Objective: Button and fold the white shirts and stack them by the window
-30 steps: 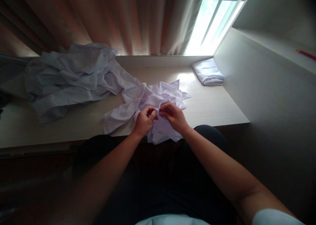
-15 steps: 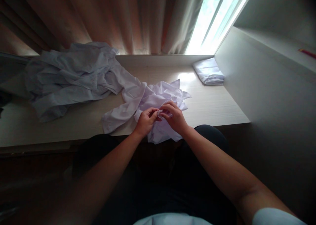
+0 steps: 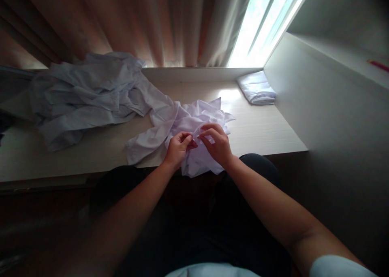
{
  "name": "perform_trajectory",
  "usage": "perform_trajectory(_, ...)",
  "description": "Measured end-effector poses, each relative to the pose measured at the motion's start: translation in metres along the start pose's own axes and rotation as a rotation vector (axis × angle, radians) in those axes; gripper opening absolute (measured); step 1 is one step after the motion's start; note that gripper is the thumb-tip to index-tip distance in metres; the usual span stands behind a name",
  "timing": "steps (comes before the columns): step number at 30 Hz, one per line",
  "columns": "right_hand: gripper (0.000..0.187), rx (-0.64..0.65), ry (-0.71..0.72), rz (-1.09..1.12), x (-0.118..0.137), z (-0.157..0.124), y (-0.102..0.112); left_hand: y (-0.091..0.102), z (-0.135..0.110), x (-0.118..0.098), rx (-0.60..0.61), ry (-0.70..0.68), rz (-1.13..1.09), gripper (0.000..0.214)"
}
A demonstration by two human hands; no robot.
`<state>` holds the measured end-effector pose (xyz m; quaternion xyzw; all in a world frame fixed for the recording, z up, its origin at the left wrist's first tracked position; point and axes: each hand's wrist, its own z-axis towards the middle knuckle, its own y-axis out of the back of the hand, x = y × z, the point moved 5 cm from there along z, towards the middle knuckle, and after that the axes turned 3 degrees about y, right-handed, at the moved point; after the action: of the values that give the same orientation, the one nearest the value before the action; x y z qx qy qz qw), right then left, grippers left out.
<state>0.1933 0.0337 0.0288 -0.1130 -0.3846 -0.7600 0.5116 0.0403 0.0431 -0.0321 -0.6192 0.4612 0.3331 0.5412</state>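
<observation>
A crumpled white shirt [image 3: 182,121] lies on the pale wooden desk [image 3: 261,131], its lower part hanging over the front edge. My left hand [image 3: 178,149] and my right hand [image 3: 217,143] meet at the middle of the shirt. Both pinch a small fold of its fabric between thumb and fingers, fingertips almost touching. What lies exactly between the fingertips is too small to make out.
A heap of pale crumpled garments [image 3: 85,99] covers the desk's left half. A folded white cloth [image 3: 257,88] sits at the back right by the window. Curtains [image 3: 146,22] hang behind. A white cabinet wall [image 3: 319,107] bounds the right side.
My fingers have shifted slightly on the fabric; the right hand rose a little and its fingers curled over the fold. The shirt and the other cloths stay where they were.
</observation>
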Motion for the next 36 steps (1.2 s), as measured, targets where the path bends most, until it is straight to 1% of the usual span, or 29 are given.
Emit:
perform_trajectory(2,0.005,0.028,0.045,-0.038,0.007,0.0,0.0,0.005,0.001,-0.002,-0.046,-0.024,0.016,0.034)
perform_trajectory(6,0.005,0.181,0.13,-0.098,0.018,-0.005,-0.009,0.008,0.0,-0.007,-0.108,-0.119,0.142,0.03)
perform_trajectory(9,0.006,0.222,0.125,-0.112,0.018,-0.008,-0.015,0.001,-0.005,-0.008,-0.077,-0.172,0.23,0.026)
perform_trajectory(12,0.01,0.192,0.021,-0.102,0.01,-0.007,-0.015,-0.006,-0.009,-0.004,-0.032,-0.146,0.191,0.025)
perform_trajectory(15,0.01,0.156,-0.056,-0.071,0.004,-0.005,-0.011,-0.006,-0.009,0.0,-0.047,-0.085,0.11,0.023)
perform_trajectory(18,0.013,0.166,-0.063,-0.013,0.003,-0.005,-0.01,-0.001,-0.006,-0.001,-0.074,-0.062,0.083,0.022)
perform_trajectory(21,0.018,0.168,-0.052,0.026,0.003,-0.005,-0.011,0.001,-0.005,-0.004,-0.078,-0.093,0.106,0.023)
perform_trajectory(26,0.011,0.078,-0.069,0.006,0.0,-0.004,-0.008,-0.002,-0.006,-0.006,-0.025,-0.148,0.123,0.027)
perform_trajectory(30,0.008,0.048,-0.056,-0.011,0.001,-0.003,-0.005,-0.006,-0.007,-0.008,0.016,-0.187,0.142,0.027)
perform_trajectory(33,0.01,0.054,-0.063,-0.023,0.002,-0.003,-0.005,-0.007,-0.008,-0.009,0.002,-0.198,0.173,0.025)
perform_trajectory(36,0.011,0.064,-0.095,-0.046,0.001,-0.002,-0.006,-0.005,-0.008,-0.007,-0.03,-0.176,0.16,0.021)
